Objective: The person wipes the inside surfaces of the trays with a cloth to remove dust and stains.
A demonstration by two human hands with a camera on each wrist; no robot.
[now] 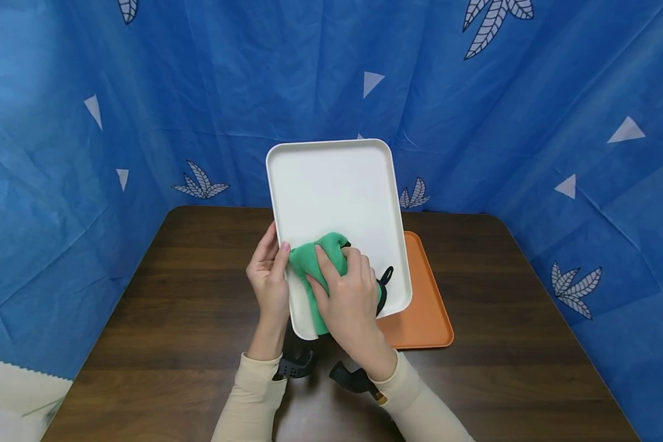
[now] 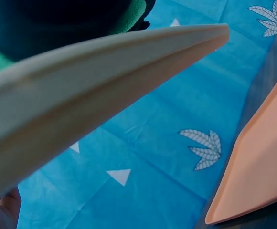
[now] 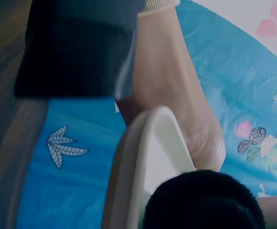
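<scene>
A white rectangular tray [image 1: 331, 190] is held up, tilted, above the table. My left hand [image 1: 271, 282] grips its left edge, thumb over the rim and fingers behind. Bunched under my right hand [image 1: 350, 298] is a green cloth [image 1: 309, 264] with black trim and a small black loop; the fingers hold it against the tray's lower inner face. In the left wrist view the tray's edge [image 2: 105, 71] crosses close to the camera. The right wrist view shows the tray's corner [image 3: 160, 129] beside the left wrist, with the cloth's dark side [image 3: 203, 200] in front.
An orange tray [image 1: 420, 307] lies on the dark wooden table [image 1: 199, 307], partly behind the white one. Blue patterned curtain [image 1: 226, 92] hangs at the back and on both sides. Black straps [image 1: 298, 365] are on both wrists.
</scene>
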